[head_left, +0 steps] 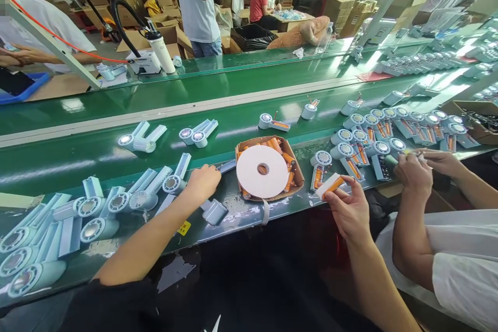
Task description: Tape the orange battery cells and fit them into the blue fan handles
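My right hand (350, 207) pinches an orange cylindrical battery (335, 184) with a white adhesive strip along it, held over the bench's front edge. Over on the left, my left hand (203, 184) is closed and low over the bench. A flat light-blue piece (228, 166) pokes out past its fingertips; what the fingers grip is hidden. Just below that hand lies a light-blue fan housing (215, 212), face down. Between my hands, a white tape roll (252, 176) rests on a cardboard box (299, 187) of orange batteries (288, 179).
Several light-blue fan housings (93, 206) crowd the bench on my left. More, with orange batteries fitted (352, 168), cluster on the right beside a co-worker's hands (416, 171). A green conveyor belt (233, 124) with scattered fans runs behind. People and cardboard boxes (344, 10) fill the background.
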Motion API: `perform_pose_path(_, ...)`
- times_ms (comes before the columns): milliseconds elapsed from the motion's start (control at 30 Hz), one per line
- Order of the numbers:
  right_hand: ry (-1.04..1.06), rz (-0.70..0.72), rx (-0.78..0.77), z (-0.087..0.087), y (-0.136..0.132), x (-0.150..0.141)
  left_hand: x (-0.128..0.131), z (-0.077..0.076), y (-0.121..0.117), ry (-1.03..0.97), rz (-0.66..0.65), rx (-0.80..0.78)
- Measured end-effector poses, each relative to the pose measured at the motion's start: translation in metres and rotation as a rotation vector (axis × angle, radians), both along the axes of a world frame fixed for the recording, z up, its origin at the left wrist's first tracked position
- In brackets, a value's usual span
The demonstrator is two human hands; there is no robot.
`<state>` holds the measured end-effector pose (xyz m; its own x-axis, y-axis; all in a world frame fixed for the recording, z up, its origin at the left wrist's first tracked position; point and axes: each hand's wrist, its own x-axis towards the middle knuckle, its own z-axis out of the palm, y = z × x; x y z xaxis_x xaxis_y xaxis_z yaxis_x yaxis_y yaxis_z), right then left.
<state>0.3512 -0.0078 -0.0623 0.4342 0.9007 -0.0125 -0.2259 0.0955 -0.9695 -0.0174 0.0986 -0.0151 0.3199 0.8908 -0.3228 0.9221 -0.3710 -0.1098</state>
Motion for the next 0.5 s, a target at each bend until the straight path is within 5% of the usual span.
perform_pose_path(300,0.03,0.01,-0.029,-0.001,0.0,-0.003,-0.031,-0.019,0.014,-0.16,-0.103,0.062)
perform_pose_path(500,-0.015,0.113,-0.003,0.0,0.003,-0.015,-0.038,-0.035,0.01,-0.228,-0.029,0.12)
